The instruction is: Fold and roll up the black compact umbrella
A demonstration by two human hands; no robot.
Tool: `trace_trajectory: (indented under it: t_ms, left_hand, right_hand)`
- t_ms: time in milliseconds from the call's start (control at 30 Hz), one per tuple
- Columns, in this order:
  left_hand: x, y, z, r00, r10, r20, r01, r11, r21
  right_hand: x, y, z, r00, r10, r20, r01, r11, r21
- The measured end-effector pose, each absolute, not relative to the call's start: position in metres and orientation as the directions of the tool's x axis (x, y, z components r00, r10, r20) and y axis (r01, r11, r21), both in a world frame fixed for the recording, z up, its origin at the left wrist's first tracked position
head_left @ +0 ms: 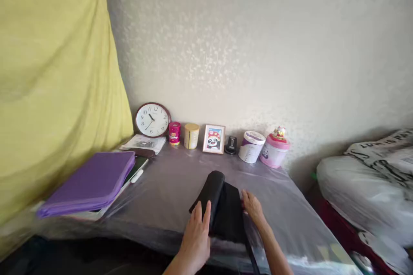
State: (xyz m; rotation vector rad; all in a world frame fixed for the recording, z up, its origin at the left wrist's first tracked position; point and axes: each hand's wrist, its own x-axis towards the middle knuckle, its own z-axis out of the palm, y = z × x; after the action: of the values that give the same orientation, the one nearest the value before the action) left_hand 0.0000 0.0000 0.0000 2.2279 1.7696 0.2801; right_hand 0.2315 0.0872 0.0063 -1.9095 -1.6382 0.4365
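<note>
Black strap [253, 258] and yellow cloth [58, 73] partly out of frame

At the back-left corner of the grey plastic-covered bench [174, 184] stands a round brown-rimmed clock [152, 120]; rightward along the back edge come a magenta cylindrical can [174, 133], a yellow cylindrical canister [191, 136], a white rectangular picture frame [213, 139], a white-and-purple round tub [251, 148] and a pink round tub [273, 154], with a red-and-gold figurine [279, 134] on top; a purple rectangular folder [92, 180] lies by the left edge; black rolled fabric [229, 215] lies at the front edge's middle.
</note>
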Motion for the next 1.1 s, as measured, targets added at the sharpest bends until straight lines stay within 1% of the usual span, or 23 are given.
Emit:
trace_trajectory:
  t_ms: [100,233,333,500,567,633,733,800,933,1000,1100]
  left_hand:
    - [0.000,-0.003,0.008,0.228,0.972,-0.051,0.919,-0.198,0.341]
    - [-0.001,-0.006,0.015,0.232,0.971,-0.058,0.918,-0.199,0.343]
    - [0.000,-0.006,0.016,0.230,0.972,-0.055,0.918,-0.198,0.343]
    - [0.003,-0.007,0.015,0.220,0.975,-0.045,0.917,-0.190,0.351]
    - [0.004,-0.007,0.015,0.213,0.975,-0.056,0.923,-0.182,0.340]
    - [0.005,-0.006,0.013,0.210,0.976,-0.060,0.929,-0.180,0.323]
    - [0.006,-0.004,0.007,0.241,0.970,-0.026,0.923,-0.221,0.314]
    - [0.006,-0.003,0.003,0.255,0.967,-0.006,0.921,-0.241,0.308]
    - [0.004,0.000,-0.005,0.235,0.972,0.007,0.929,-0.227,0.291]
    - [0.003,0.000,-0.009,0.233,0.972,0.017,0.927,-0.227,0.297]
    - [0.002,0.001,-0.014,0.219,0.975,0.045,0.927,-0.222,0.301]
  right_hand:
    - [0.222,0.072,0.001,0.214,0.969,0.122,0.731,-0.076,-0.678]
    - [0.208,0.063,0.002,0.248,0.953,0.172,0.636,-0.027,-0.771]
    - [0.198,0.064,0.007,0.259,0.948,0.187,0.598,-0.005,-0.802]
    - [0.179,0.073,0.017,0.233,0.940,0.250,0.541,0.088,-0.837]
    - [0.169,0.079,0.020,0.227,0.940,0.254,0.510,0.108,-0.854]
    - [0.157,0.086,0.023,0.200,0.950,0.239,0.476,0.119,-0.871]
    - [0.142,0.097,0.024,0.167,0.962,0.214,0.445,0.120,-0.887]
    - [0.134,0.104,0.022,0.171,0.965,0.201,0.455,0.104,-0.885]
    - [0.123,0.115,0.015,0.192,0.969,0.155,0.503,0.038,-0.863]
    - [0.120,0.117,0.011,0.162,0.979,0.124,0.520,0.022,-0.854]
    - [0.116,0.116,0.007,0.071,0.995,0.071,0.518,0.024,-0.855]
